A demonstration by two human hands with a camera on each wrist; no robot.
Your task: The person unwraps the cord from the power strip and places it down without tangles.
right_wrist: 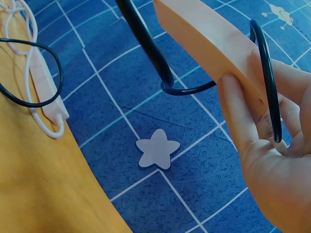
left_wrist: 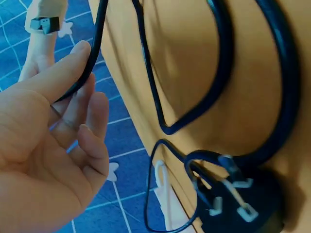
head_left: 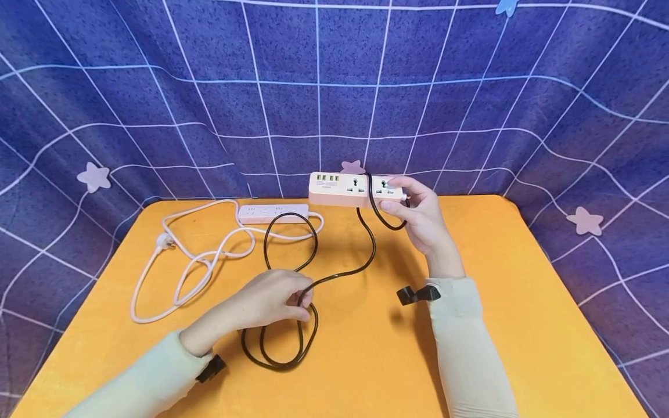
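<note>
My right hand [head_left: 425, 217] holds a white power strip [head_left: 340, 190] by its right end, thumb below and fingers behind and above. The strip is raised over the far part of the table, its sockets and USB ports facing me. Its black cord [head_left: 374, 247] leaves the right end, loops once over the strip and trails down to my left hand [head_left: 274, 299]. There the thumb and fingers pinch the cord, as the left wrist view shows. Below this hand lie loose loops of cord and a black plug [left_wrist: 243, 204] with metal prongs, hidden in the head view.
A second, slimmer power strip [head_left: 272, 213] lies at the table's back left. Its white cord [head_left: 141, 290] spreads in loops leftward, ending in a white plug [head_left: 164, 241]. The orange table [head_left: 496, 348] meets a blue gridded curtain [head_left: 292, 110] at its back and sides.
</note>
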